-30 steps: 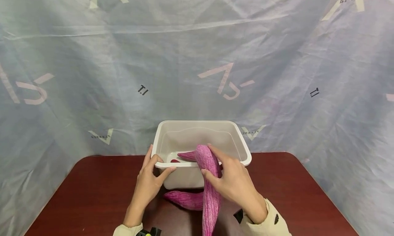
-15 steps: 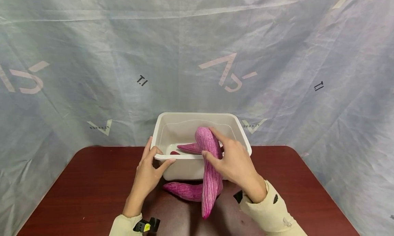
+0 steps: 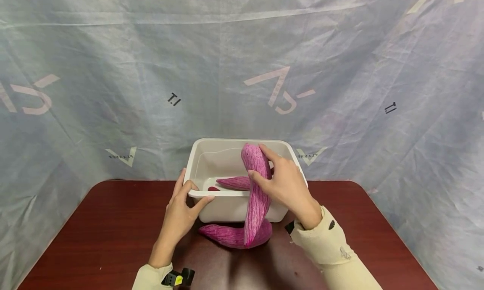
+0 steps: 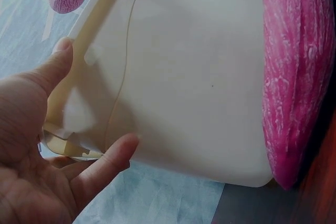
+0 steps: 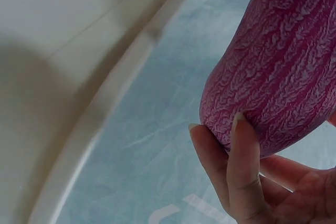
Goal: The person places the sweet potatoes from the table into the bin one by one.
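Note:
My right hand (image 3: 285,180) grips a long, tapered pink-purple sweet potato (image 3: 258,193) with streaked, wrinkled skin. It tilts over the front rim of a pale plastic tub (image 3: 223,208), thick end up, thin tip towards me. In the right wrist view, fingers press the thick end of this sweet potato (image 5: 273,72). My left hand (image 3: 179,216) holds the tub's front left corner, thumb outside and a finger over the rim. A darker sweet potato (image 3: 223,235) lies on the table before the tub, partly covered by the held one. Another sweet potato (image 3: 232,182) lies inside.
A small red tip (image 3: 213,188) shows inside the tub, mostly hidden by the front rim. The dark red table (image 3: 124,231) extends to both sides of the tub. A grey printed cloth (image 3: 211,80) hangs behind and at the sides.
My right hand has raised the held sweet potato over the tub's front rim, its lower tip coming up and nearer the tub. The head view has tilted. The left hand keeps its hold on the tub.

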Demonstrator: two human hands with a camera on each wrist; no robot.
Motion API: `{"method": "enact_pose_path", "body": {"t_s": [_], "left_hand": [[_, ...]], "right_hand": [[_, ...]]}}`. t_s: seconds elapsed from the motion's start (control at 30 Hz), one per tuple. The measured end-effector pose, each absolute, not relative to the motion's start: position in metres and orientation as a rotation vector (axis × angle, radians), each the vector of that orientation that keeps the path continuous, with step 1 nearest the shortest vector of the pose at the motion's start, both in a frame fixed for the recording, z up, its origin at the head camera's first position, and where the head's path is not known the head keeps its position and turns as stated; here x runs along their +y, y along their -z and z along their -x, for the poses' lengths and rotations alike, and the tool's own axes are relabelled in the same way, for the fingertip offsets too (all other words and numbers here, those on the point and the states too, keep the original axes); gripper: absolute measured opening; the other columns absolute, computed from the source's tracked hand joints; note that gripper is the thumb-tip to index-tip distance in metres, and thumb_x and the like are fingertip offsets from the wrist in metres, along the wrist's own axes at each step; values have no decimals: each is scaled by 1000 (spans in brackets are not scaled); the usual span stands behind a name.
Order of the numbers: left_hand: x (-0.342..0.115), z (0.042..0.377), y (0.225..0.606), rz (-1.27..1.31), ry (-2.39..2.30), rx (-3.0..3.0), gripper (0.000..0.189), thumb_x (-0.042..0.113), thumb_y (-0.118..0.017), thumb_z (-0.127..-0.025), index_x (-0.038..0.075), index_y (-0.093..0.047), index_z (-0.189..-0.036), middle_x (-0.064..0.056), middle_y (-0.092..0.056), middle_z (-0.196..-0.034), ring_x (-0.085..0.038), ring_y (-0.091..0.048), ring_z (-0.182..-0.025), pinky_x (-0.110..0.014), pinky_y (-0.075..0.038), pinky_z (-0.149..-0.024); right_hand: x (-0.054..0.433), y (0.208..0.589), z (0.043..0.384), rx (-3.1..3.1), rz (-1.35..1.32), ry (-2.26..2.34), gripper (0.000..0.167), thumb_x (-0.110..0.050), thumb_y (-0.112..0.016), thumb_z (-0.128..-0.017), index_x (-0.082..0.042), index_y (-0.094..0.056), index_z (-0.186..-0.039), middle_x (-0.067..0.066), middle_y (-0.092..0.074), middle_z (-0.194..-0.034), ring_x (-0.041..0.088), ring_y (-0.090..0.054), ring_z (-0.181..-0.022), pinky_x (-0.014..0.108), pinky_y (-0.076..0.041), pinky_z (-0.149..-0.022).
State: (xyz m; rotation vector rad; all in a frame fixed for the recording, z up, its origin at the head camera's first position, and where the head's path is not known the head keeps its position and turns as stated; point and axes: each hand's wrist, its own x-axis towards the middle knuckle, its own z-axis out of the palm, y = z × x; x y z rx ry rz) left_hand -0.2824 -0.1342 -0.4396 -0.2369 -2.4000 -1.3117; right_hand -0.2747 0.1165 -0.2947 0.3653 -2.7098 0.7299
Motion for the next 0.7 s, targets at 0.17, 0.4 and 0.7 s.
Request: {"method": "enact_pose_path", "body": {"t_s": [0.17, 0.4, 0.7], "left_hand": [[-134, 282, 439, 242, 1300, -2410, 40, 41, -80, -85, 17, -49, -92, -11, -19, -169, -44, -43, -143, -60, -51, -85], [-136, 283, 439, 246, 1307, -2409, 40, 42, -79, -86, 17, -49, -94, -10, -18, -170, -44, -41, -145, -61, -51, -87], [-135, 283, 440, 226, 1326, -2423, 40, 44, -79, -86, 17, -50, -93, -8, -18, -170, -43, -40, -146, -65, -49, -92]], "right_hand": [[117, 287, 285, -2700, -349, -707, 72, -39, -74, -88, -18, -46, -151, 12, -74, -111, 19, -70, -87, 40, -53, -76], [117, 279, 300, -2671, -341, -778, 73, -39, -73, -89, -17, -44, -152, 11, -72, -124, 23, -75, -93, 41, -56, -77], [115, 277, 325, -2575, -318, -898, 70, -37, -74, -88, -11, -48, -148, 11, -71, -125, 27, -74, -96, 41, -57, -77]]}}
